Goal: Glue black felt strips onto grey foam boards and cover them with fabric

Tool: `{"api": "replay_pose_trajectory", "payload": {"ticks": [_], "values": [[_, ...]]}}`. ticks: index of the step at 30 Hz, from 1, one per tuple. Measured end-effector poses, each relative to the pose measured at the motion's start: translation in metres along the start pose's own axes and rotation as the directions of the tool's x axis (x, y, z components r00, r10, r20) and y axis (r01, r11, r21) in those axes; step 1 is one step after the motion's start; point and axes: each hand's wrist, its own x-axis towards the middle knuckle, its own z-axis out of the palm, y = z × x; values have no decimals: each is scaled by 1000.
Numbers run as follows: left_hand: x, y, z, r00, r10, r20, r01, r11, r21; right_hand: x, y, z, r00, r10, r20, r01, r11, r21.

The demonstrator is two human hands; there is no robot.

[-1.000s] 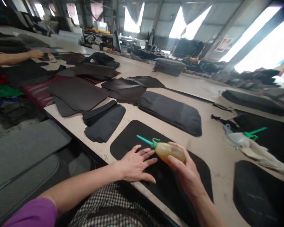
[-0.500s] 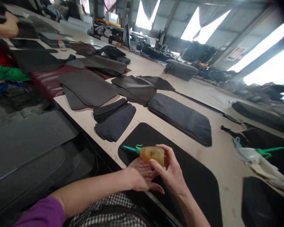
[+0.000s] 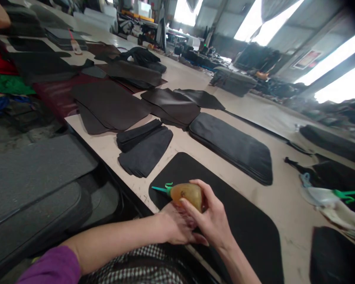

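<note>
Beyond our right grip (image 3: 214, 217), bare desk (image 3: 286, 209) is running as a strip between the black panel (image 3: 242, 217) and the stacked pads (image 3: 230, 146); left of it, the desk's front edge is passing beneath our left wrist (image 3: 161, 228). That right grip is clamping the amber bottle (image 3: 185, 193), nozzle (image 3: 159, 190) pointing left; our left grip (image 3: 177, 227) is lying below, fingers mostly hidden, closure we cannot tell.

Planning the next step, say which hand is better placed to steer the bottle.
Probably the right hand: it grips the bottle, while the left hand is partly hidden behind it.
</note>
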Motion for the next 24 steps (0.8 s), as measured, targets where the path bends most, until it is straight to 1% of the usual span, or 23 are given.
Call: {"api": "replay_pose_trajectory", "payload": {"ticks": [2, 4, 7, 9, 12, 16, 20, 22, 24], "values": [[-1, 0, -8, 1000, 14, -11, -14, 1000, 12, 6, 0, 0, 999, 29, -28, -29, 1000, 6], [-2, 0, -14, 999, 18, -41, -17, 999, 28, 14, 2, -3, 997, 29, -75, -29, 1000, -5], [-3, 0, -18, 996, 20, -84, -15, 999, 51, 27, 8, -8, 987, 17, -158, -25, 998, -49], [-3, 0, -19, 995, 21, -94, -16, 998, 56, 37, 15, -11, 980, 5, -199, -20, 997, -73], [-2, 0, -20, 997, 30, -77, -26, 998, 56, 54, 27, -14, 959, -32, -282, -6, 991, -136], [-1, 0, -21, 997, 30, -67, -26, 998, 66, 78, 41, -16, 916, -90, -391, 1, 975, -220], [0, 0, -20, 997, 39, -64, -34, 996, 77, 93, 49, -23, 890, -151, -430, 20, 955, -294], [0, 0, -19, 997, 38, -62, -32, 996, 87, 93, 52, -32, 885, -158, -437, 14, 949, -315], [0, 1, -18, 997, 37, -65, -30, 995, 99, 88, 55, -44, 885, -148, -441, -1, 947, -321]]}}
